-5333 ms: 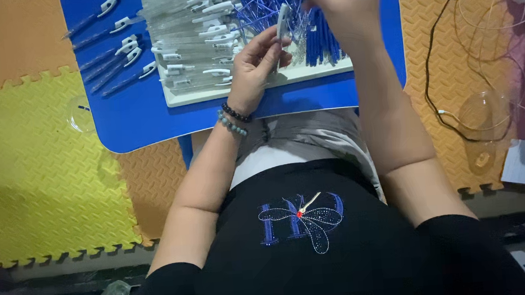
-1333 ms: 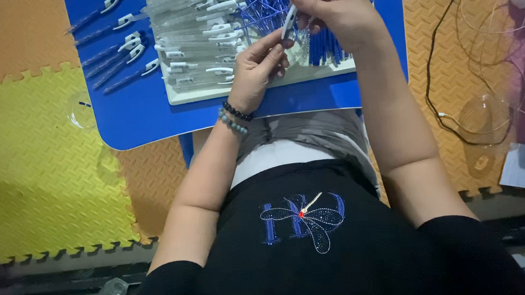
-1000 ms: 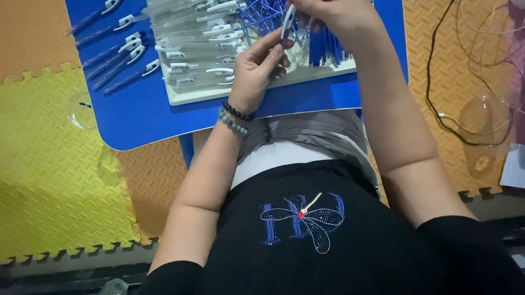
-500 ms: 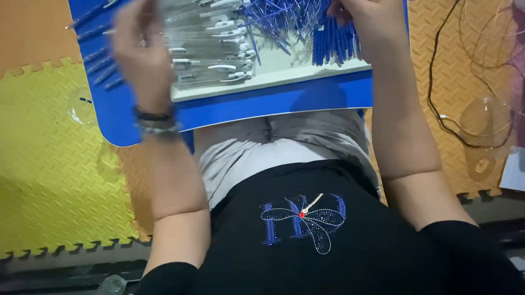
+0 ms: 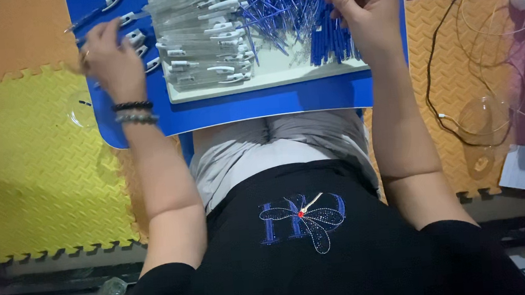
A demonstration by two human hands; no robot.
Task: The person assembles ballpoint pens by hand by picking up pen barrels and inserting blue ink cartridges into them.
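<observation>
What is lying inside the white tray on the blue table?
The white tray holds a stack of clear pen barrels and a heap of blue refills. The right hand covers part of the refills; the tray's far end is out of frame.

The white tray [image 5: 270, 84] takes up the middle of the blue surface [image 5: 259, 107]. In front of the tray runs a bare blue strip. Left of the tray, finished pens [image 5: 135, 36] lie crowded. Inside the tray, clear barrels [image 5: 197, 28] and blue refills [image 5: 292, 5] leave only a small bare patch between them.
</observation>
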